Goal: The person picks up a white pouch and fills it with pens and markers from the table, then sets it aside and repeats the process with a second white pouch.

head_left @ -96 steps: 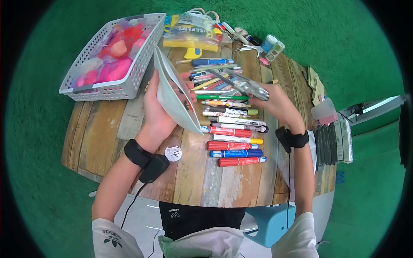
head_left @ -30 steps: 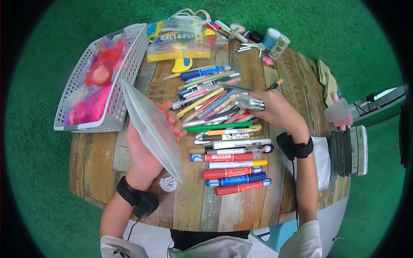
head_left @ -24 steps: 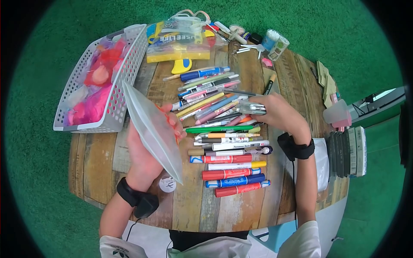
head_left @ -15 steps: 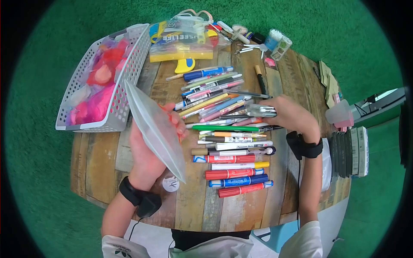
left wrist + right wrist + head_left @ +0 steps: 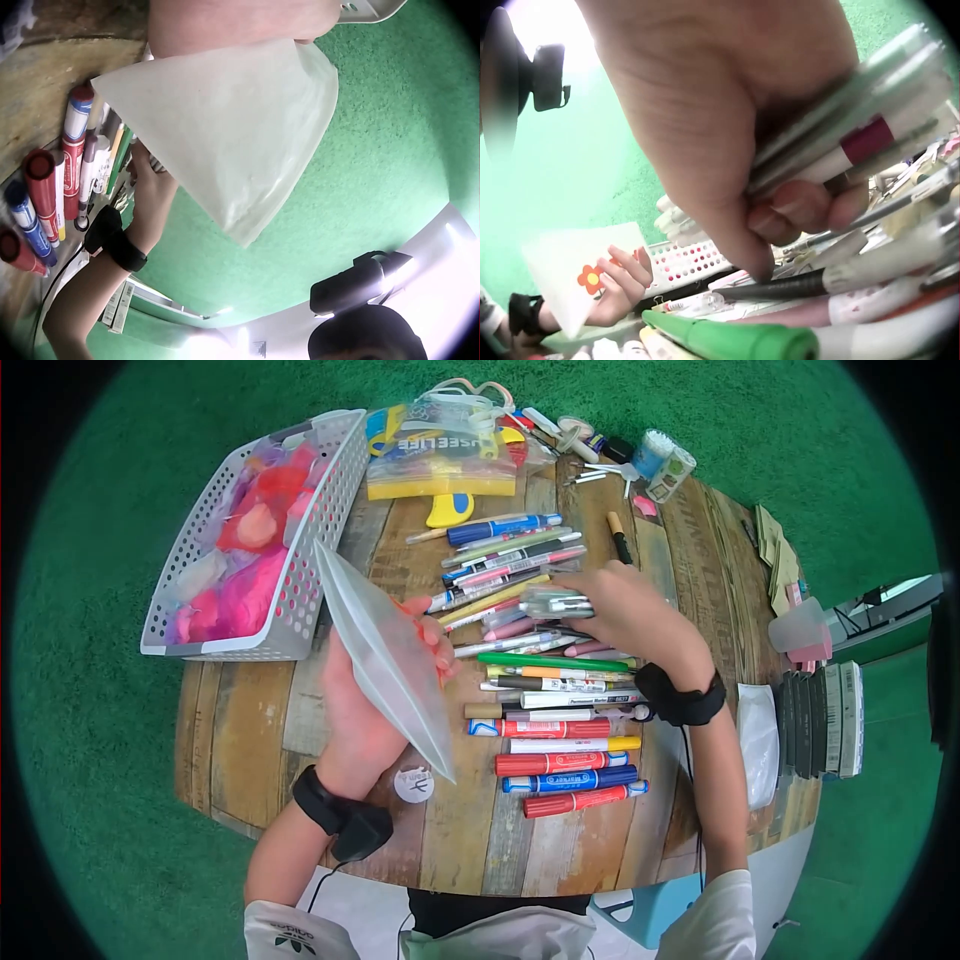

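Note:
My left hand (image 5: pixel 365 705) grips a whitish translucent pouch (image 5: pixel 385 660), tilted up beside the pens. In the right wrist view, the pouch shows an orange flower print (image 5: pixel 592 279) next to the curled fingers. Over the pile, my right hand (image 5: pixel 635 615) holds a bunch of clear-barrelled pens (image 5: pixel 855 142), thumb and fingers wrapped round them. Loose pens (image 5: pixel 515 565) lie below and around that hand. A green pen (image 5: pixel 545 659) lies just in front of it, with a row of thick red and blue markers (image 5: pixel 568 779) nearer the body.
At the left stands a white basket (image 5: pixel 295 600) of pink and red pieces. Behind the pens lie a zip bag (image 5: pixel 440 455) and a yellow-blue handle (image 5: pixel 450 510). Cotton swabs (image 5: pixel 653 450), a clear cup (image 5: pixel 795 628) and a stack of boxes (image 5: pixel 820 720) line the far and right edges.
The right hand has moved about over the pile with its bunch; the long dark pen jutting beside it no longer shows. The tan-ended black marker has shifted left. The left hand still holds the pouch.

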Demonstrator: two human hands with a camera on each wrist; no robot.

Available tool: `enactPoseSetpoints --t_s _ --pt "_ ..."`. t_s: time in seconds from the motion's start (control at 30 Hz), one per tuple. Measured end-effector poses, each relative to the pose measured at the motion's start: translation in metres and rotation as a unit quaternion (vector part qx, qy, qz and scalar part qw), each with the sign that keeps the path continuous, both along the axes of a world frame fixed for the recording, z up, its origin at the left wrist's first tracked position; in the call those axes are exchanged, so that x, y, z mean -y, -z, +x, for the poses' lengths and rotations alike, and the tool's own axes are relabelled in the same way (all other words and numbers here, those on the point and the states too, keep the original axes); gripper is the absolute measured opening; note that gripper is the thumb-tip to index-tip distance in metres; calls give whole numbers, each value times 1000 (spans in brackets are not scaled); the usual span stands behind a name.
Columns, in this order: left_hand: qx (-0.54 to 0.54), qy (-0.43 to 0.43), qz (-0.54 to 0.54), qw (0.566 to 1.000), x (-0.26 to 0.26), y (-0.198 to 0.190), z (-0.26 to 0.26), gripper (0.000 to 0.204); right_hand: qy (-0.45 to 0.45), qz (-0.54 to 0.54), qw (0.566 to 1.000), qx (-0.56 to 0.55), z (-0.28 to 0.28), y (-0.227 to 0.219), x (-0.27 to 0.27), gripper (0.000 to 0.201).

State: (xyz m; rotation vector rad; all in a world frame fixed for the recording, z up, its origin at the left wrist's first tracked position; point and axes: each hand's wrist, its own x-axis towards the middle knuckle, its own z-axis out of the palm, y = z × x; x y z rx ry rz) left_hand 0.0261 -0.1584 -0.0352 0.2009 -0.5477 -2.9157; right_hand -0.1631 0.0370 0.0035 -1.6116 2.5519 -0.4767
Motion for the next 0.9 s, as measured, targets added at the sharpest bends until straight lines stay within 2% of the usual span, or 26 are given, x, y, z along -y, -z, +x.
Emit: enactPoseSetpoints --t_s 0.1,0.17,0.3,0.4,0.57,0.7,0.77,0.9 --pt "5 7 -2 1000 1 -1 1 50 16 18 999 -30 6 -4 12 31" --pt "9 1 -5 1000 0 -4 1 49 33 48 998 1 -2 3 13 31" --pt "12 0 -9 1000 1 -4 1 48 42 30 999 -16 -7 3 8 34" --pt "14 -4 -14 1000 2 -3 0 49 63 78 995 -15 -12 -5 -1 32" --pt "0 -8 -18 1000 2 -1 0 52 72 117 990 31 -21 -15 -9 36" --pt "2 -8 -21 1000 1 0 0 54 89 108 990 -1 -20 -7 -6 37" --pt "2 -8 -22 1000 1 -1 1 55 61 114 991 -31 -24 9 -7 38" --pt "-2 -12 -20 1000 1 -1 1 57 65 99 993 -25 -24 10 -6 39"
